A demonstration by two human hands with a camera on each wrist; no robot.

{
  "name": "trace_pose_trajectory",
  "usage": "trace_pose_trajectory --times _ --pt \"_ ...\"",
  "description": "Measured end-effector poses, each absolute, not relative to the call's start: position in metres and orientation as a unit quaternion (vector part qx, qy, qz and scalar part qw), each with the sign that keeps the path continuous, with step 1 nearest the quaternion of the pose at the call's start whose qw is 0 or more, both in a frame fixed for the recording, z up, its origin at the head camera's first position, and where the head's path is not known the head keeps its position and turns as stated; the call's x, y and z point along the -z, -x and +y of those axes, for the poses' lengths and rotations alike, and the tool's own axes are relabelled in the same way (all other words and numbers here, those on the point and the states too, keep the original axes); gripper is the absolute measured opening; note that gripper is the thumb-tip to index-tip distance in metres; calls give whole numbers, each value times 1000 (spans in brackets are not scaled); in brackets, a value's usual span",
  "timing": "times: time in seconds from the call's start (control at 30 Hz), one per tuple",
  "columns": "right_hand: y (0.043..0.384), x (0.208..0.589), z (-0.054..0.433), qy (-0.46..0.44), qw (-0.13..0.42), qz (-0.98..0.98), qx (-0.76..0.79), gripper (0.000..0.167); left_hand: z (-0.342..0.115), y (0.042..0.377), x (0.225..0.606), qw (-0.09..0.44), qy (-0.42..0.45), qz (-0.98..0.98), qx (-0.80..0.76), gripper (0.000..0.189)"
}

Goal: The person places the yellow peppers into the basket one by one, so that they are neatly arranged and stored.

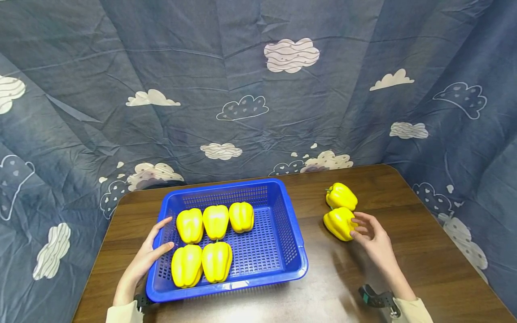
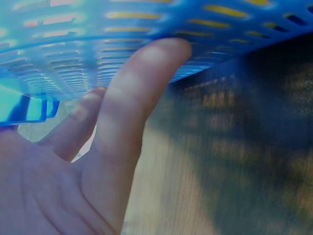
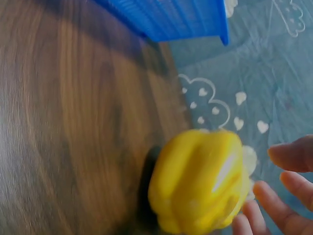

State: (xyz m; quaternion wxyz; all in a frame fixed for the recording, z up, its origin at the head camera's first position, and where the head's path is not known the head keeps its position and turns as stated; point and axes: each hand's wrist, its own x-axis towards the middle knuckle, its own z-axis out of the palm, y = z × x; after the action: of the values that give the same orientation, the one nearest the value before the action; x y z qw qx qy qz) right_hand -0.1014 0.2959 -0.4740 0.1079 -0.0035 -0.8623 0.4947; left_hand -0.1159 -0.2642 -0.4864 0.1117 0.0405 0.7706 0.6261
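Note:
A blue plastic basket (image 1: 262, 280) holds several yellow bell peppers (image 1: 216, 222), grouped toward its left side. My left hand (image 1: 144, 256) grips the basket's left rim, its thumb and a finger showing over the edge in the head view. From the left wrist, a digit (image 2: 132, 93) lies against the slotted outer wall. To the right, two more yellow peppers sit on the table, one behind the other. My right hand (image 1: 376, 244) is at the nearer pepper (image 1: 340, 224), fingertips right at its right end and spread apart. The farther pepper (image 1: 341, 196) shows a green stem.
The brown wooden table (image 1: 319, 278) carries everything. A dark blue curtain (image 1: 242, 58) with white cloud prints hangs behind the table and along both sides. Dark bands circle both wrists, the right one (image 1: 379, 299) in plainer sight.

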Motion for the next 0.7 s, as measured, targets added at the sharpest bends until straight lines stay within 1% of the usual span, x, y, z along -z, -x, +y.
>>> trace_pose_trajectory --times 0.13,0.5,0.6,0.7 --pt "104 479 302 6 115 -870 -479 51 -264 116 486 112 -39 771 -626 62" --pt "102 483 296 -6 73 -846 -529 52 -264 116 487 109 -43 768 -630 62" --pt "103 485 294 -2 72 -852 -518 55 -264 116 487 110 -42 768 -629 61" --pt "105 488 295 3 71 -867 -493 63 -264 116 487 109 -42 773 -624 61"
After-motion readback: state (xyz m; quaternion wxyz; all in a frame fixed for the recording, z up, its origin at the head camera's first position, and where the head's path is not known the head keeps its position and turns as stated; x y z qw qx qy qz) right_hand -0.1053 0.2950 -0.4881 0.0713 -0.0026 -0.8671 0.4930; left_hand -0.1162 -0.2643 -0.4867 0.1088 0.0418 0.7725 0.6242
